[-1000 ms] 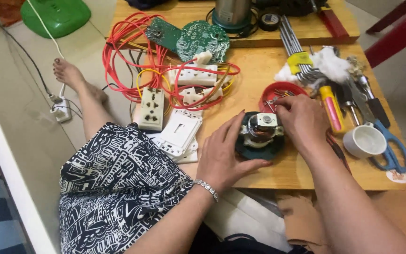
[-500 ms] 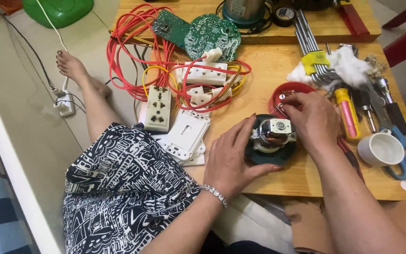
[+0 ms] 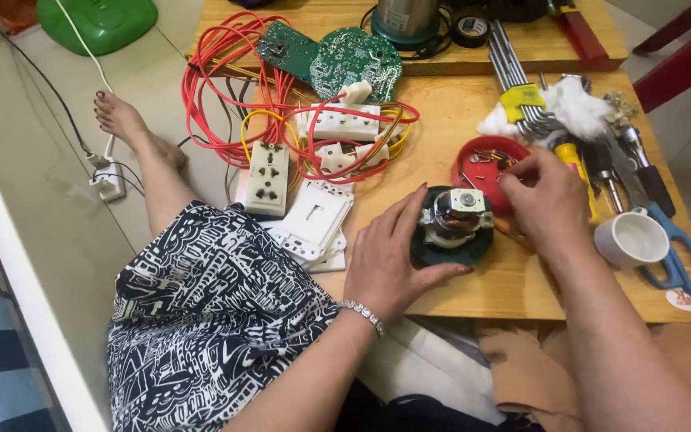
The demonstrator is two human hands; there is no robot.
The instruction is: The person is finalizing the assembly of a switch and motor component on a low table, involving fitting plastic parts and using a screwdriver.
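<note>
A small electric motor (image 3: 453, 226) with copper windings sits on a dark green round base on the low wooden table (image 3: 513, 288). My left hand (image 3: 389, 260) cups its left side and steadies it. My right hand (image 3: 544, 200) hovers just right of the motor, its fingertips pinched over the red round lid (image 3: 480, 166) that holds small screws. Whether the fingers hold a screw is too small to tell.
Red and yellow wires (image 3: 225, 96), white sockets (image 3: 268, 178), switch plates (image 3: 309, 220) and green circuit boards (image 3: 357, 54) crowd the table's left. A white cup (image 3: 632, 238), blue scissors (image 3: 677, 260), screwdrivers (image 3: 581, 172), hex keys (image 3: 513, 64) and cotton lie right. My leg is on the floor.
My right hand has moved from the top of the motor to the red lid behind it. My left hand stays on the motor.
</note>
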